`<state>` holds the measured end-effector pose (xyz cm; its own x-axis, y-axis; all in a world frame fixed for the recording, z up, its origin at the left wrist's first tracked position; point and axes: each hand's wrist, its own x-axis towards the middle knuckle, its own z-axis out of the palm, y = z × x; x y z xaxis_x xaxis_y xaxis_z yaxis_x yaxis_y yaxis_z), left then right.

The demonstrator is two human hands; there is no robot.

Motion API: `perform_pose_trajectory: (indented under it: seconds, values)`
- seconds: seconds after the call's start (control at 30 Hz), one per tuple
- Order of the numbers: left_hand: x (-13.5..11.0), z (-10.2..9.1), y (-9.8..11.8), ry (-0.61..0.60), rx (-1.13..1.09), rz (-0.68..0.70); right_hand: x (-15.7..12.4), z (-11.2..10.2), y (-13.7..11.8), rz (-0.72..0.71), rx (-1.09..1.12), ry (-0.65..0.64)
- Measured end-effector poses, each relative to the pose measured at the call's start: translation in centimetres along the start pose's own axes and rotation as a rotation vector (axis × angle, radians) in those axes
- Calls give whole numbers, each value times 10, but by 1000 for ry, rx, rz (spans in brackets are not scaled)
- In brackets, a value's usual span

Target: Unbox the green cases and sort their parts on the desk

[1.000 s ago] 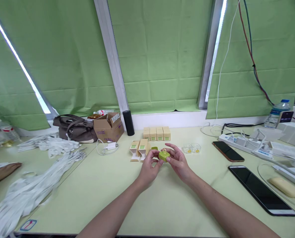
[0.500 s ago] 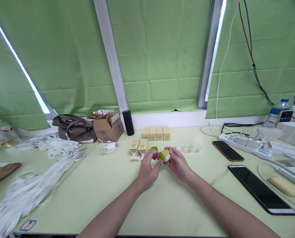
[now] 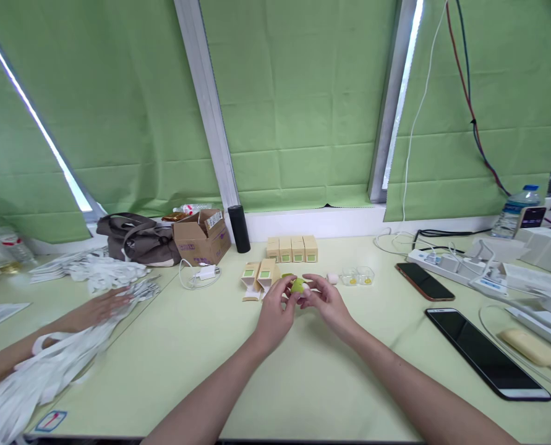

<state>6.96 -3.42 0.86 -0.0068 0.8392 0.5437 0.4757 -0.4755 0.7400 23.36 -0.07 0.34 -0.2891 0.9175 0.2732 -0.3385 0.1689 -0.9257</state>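
Both hands meet over the middle of the table (image 3: 303, 377). I read the left hand (image 3: 275, 312) and the right hand (image 3: 327, 304) as pinched with their fingertips on one small green piece (image 3: 297, 285), held between them just above the tabletop. I cannot tell its exact shape, as the fingers cover most of it.

Just beyond the left hand lie two opened cartons (image 3: 259, 278); behind these stands a row of four small boxes (image 3: 292, 248). A white pebble-like item (image 3: 333, 278) and clear trays (image 3: 358, 275) sit right of the hands. Far left, a co-worker's hand (image 3: 101, 306) rests on white straps (image 3: 47, 364).
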Motion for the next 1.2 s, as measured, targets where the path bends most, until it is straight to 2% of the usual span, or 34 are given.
perform_pose_trajectory:
  seconds: [0.13, 0.33, 0.5, 0.77, 1.2]
  values:
    - [2, 1, -5, 35, -129, -103, -7, 2, 0, -168, -353, -74]
    - [2, 6, -5, -43, -345, -201, -6, -7, 3, -397, -787, -24]
    - [1, 7, -9, -71, -389, -237, -6, -10, 7, -535, -946, -44]
    - [-1, 7, -13, -105, -330, -207, -9, -10, 6, -560, -1078, -67]
    - [-1, 6, -10, -92, -135, -174, -7, -8, 4, -707, -1346, -57]
